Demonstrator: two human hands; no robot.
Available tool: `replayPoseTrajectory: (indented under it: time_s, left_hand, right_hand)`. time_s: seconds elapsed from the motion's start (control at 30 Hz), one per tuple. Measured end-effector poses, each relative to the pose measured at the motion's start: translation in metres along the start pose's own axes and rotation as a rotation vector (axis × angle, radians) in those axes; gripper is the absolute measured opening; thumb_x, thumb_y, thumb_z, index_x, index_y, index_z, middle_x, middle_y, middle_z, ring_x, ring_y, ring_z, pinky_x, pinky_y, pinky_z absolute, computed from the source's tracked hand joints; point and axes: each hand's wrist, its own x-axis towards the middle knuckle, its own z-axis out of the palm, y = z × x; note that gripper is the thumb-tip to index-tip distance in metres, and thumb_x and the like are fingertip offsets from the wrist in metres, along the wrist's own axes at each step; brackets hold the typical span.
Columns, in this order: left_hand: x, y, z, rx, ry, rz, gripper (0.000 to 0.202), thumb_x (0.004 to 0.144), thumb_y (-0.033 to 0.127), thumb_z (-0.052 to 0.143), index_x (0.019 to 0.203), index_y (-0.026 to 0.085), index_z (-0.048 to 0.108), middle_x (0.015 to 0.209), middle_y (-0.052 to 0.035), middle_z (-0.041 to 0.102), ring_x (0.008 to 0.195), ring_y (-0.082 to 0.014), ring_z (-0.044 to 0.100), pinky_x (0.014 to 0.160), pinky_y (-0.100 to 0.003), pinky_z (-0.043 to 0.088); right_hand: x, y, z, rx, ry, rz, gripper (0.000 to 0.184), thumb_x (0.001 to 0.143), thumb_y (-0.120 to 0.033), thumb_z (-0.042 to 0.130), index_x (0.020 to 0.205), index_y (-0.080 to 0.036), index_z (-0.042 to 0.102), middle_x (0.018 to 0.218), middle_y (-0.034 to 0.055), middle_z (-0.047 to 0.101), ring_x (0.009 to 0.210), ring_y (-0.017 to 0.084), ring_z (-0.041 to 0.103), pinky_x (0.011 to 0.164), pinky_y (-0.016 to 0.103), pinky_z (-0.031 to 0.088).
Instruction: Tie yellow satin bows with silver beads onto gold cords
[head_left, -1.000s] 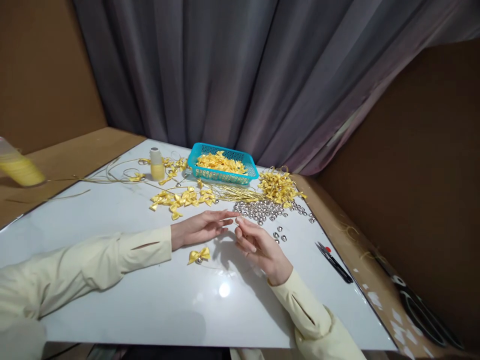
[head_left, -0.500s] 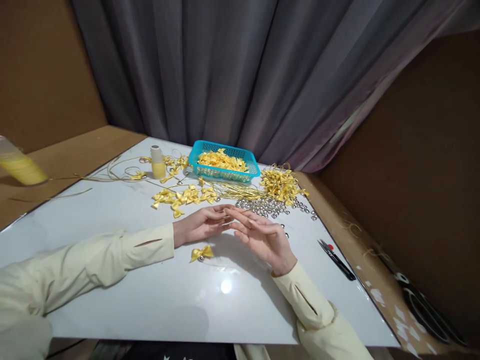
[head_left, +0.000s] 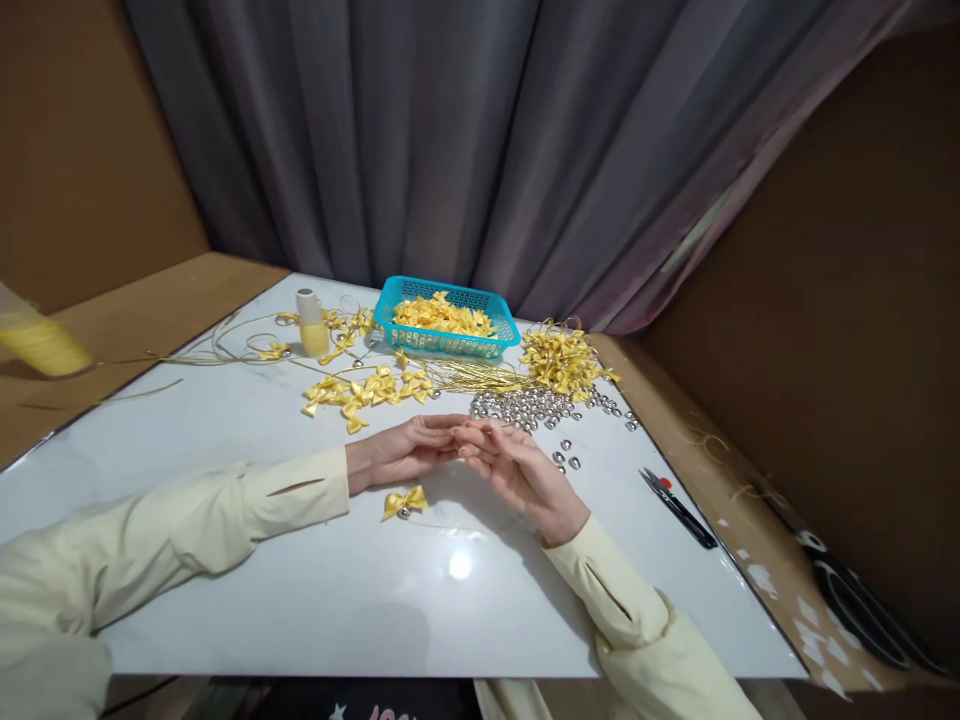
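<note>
Glare spots the white tabletop (head_left: pixel 300 610) at six o'clock — the brown panel (head_left: pixel 847 250) at three lies dim, edges stretched.

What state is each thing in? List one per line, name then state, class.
Left hand, slightly bent; its grip is mostly hidden
Right hand, curled, up against the left hand; whether anything is held is unclear
Single bow, lying loose
Basket, upright, filled with yellow bows
Bottle, upright
Silver pieces, heaped, some scattered
Snips, lying down
Curtain, hanging in folds
</note>
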Motion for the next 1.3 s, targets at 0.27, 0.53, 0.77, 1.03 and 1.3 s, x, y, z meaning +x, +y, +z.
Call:
replayPoseTrajectory:
  time_s: [0.27,0.53,0.77,1.03,1.3]
  left_hand:
    - [-0.001,0.001,0.011,0.028,0.048,0.052,0.024,0.067,0.001,0.074,0.09,0.007,0.069,0.083,-0.0054,0.071,0.078,-0.012,0.066,0.078,-0.021,0.047]
    - [0.003,0.004,0.008,0.018,0.118,0.081,0.005,0.075,0.007,0.07,0.074,0.008,0.065,0.078,-0.004,0.067,0.079,-0.0122,0.062,0.082,-0.025,0.045]
    - [0.0,0.01,0.015,-0.022,0.208,0.075,0.003,0.081,0.009,0.064,0.08,0.012,0.065,0.086,-0.0048,0.066,0.079,-0.0129,0.059,0.074,-0.026,0.045]
    - [-0.005,0.015,0.028,-0.017,0.134,0.055,0.007,0.082,0.014,0.063,0.075,0.014,0.065,0.08,-0.0024,0.067,0.071,-0.0129,0.061,0.07,-0.027,0.048]
    - [-0.019,0.046,0.049,0.764,-0.377,-0.376,0.015,0.081,0.025,0.066,0.072,0.014,0.07,0.078,-0.0072,0.071,0.063,-0.0138,0.06,0.062,-0.023,0.045]
  right_hand:
    - [0.0,0.0,-0.001,0.029,0.021,-0.025,0.018,0.079,-0.029,0.068,0.091,-0.016,0.069,0.095,0.0056,0.071,0.083,0.01,0.065,0.081,0.02,0.05]
    - [0.002,0.001,-0.006,0.003,0.035,-0.044,0.02,0.079,-0.032,0.068,0.093,-0.017,0.068,0.089,0.0035,0.07,0.08,0.009,0.062,0.079,0.02,0.05]
    - [0.002,-0.001,-0.013,0.037,0.166,-0.075,0.015,0.074,-0.029,0.071,0.087,-0.023,0.068,0.103,0.0006,0.064,0.075,0.011,0.055,0.061,0.019,0.05]
    - [0.002,-0.007,-0.008,0.038,0.25,-0.122,0.013,0.074,-0.023,0.067,0.085,-0.021,0.063,0.078,-0.0018,0.063,0.049,0.005,0.043,0.043,0.013,0.042]
    - [-0.009,-0.01,-0.005,-0.132,-0.205,0.096,0.024,0.071,-0.035,0.074,0.077,-0.018,0.058,0.051,-0.0037,0.063,0.03,0.004,0.038,0.029,0.014,0.034]
